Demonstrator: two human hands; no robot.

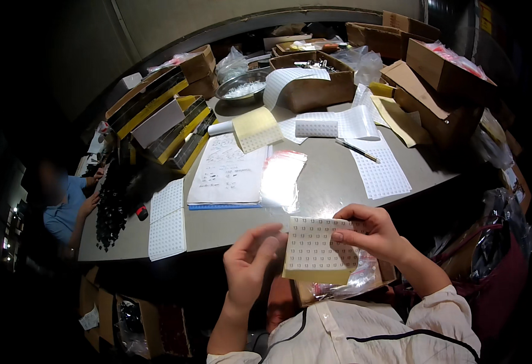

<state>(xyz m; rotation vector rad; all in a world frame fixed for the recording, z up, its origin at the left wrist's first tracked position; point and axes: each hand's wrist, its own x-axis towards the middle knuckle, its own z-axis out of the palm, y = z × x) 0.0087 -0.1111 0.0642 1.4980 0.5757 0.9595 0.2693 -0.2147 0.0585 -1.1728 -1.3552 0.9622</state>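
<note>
My right hand (375, 233) grips a sheet of small printed labels (314, 246), thumb on the front and fingers behind its upper right edge. A yellowish backing shows below the sheet's lower edge. Beside the sheet's left edge is my left hand (249, 262), its thumb and fingers apart and partly curled, with nothing visible in them. Under the sheet, on my lap, sits a cardboard box (388, 274) with clear plastic bags (360, 282) in it. Just beyond my hands, a stack of clear plastic bags (284, 179) lies shining on the table (332, 176).
An open notebook (226, 176), label sheets (167, 218) and a pen (358, 150) lie around the table. Cardboard boxes (320, 91) and a metal bowl (241, 88) stand behind. At the left, another person (65, 200) handles a pile of small black parts (117, 206).
</note>
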